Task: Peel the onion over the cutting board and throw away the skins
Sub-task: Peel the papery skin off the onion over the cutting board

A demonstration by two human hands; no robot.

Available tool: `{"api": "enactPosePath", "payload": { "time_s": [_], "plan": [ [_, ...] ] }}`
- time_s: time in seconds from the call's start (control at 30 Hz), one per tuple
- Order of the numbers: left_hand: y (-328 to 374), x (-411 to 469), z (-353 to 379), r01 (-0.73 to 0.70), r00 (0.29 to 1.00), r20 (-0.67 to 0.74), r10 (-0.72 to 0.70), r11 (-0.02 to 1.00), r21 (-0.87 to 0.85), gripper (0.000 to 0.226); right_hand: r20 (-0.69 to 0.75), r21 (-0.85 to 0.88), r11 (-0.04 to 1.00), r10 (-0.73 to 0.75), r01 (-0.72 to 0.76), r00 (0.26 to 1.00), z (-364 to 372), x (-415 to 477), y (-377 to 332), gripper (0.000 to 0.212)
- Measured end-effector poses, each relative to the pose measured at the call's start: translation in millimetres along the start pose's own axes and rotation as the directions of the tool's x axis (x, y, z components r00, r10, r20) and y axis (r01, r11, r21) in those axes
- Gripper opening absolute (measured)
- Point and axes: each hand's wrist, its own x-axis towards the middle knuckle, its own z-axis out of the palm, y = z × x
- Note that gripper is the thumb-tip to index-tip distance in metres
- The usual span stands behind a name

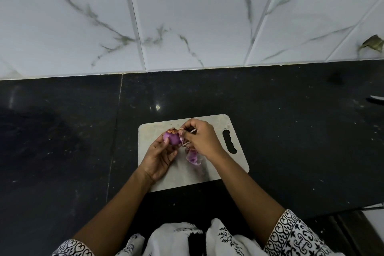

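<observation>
Smooth purple onion (pixel 171 137) above pale rounded cutting board (pixel 218 164) on speckled black desk (pixel 291 131), left hand (pixel 159 159) cupping it, right hand (pixel 200 138) pinching papery skin (pixel 182 141) at its 3 o'clock, loose curled skins (pixel 192 157) at 5 o'clock

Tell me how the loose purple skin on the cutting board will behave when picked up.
The loose skin looks thin and curled, so it is probably light and floppy, crumpling under a pinch. Lying free on the cutting board, it may slide if pushed. Its ragged edges suggest it tears easily.
</observation>
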Motion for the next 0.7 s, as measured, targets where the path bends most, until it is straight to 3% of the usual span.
{"api": "enactPosePath", "payload": {
  "time_s": [0.1, 0.27, 0.53, 0.7],
  "plan": [
    [-1, 1, -5, 0.01, 1.0, 0.0, -0.01, 0.999, -0.051, 0.06, -0.004, 0.105, 0.993, 0.045, -0.044, 0.999, 0, -2, 1, 0.005],
    [-1, 3, -6, 0.031, 1.0, 0.002, -0.031, 0.996, -0.085, 0.061, 0.023, 0.317, 0.934, 0.166, -0.165, 0.986, -1, -3, 4, 0.005],
    [-1, 2, -6, 0.061, 0.998, 0.0, -0.062, 0.99, -0.125, 0.067, 0.011, 0.394, 0.897, 0.213, -0.2, 0.977, -5, -4, 11, 0.004],
    [1, 2, -7, 0.088, 0.996, 0.029, -0.085, 0.988, -0.13, 0.068, 0.022, 0.534, 0.815, 0.254, -0.226, 0.967, -8, -6, 5, 0.006]
  ]
}}
